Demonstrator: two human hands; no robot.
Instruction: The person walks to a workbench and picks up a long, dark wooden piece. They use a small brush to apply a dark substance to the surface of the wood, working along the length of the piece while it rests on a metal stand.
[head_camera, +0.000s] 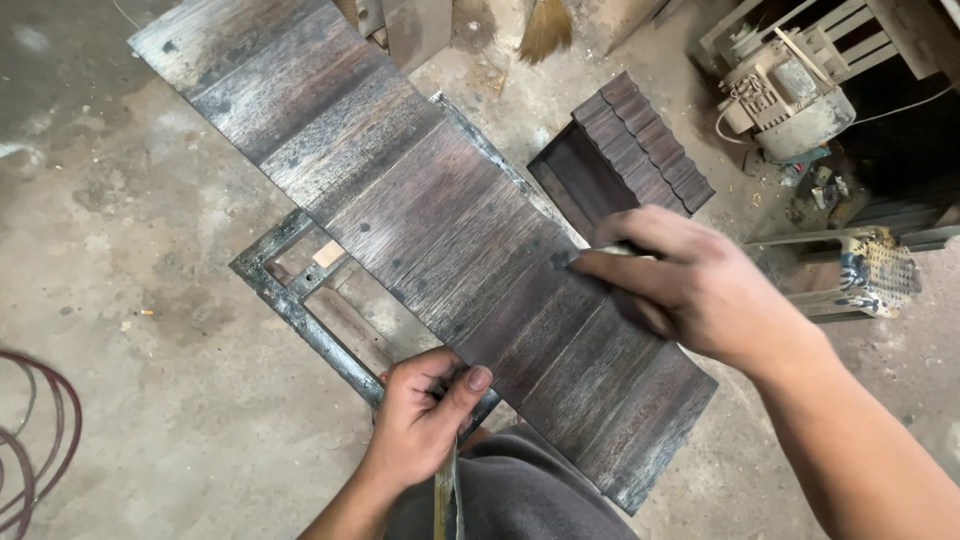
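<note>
Wooden panel (420, 210): right hand (690, 285) marks, left hand (425, 415) steadies.

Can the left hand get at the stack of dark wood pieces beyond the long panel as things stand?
Probably not: the left hand grips the metal frame at the near edge, and the long panel lies between it and the stack.

The right hand (690, 285) hides nearly all of the thin tool it pinches; only a dark tip shows on the long dark ridged wooden panel (430, 220), so I can't tell its kind. That panel covers most of the grey metal frame (300, 300) beneath. The red cable loop (30, 440) runs off the left edge, the straw broom (545, 30) off the top.
</note>
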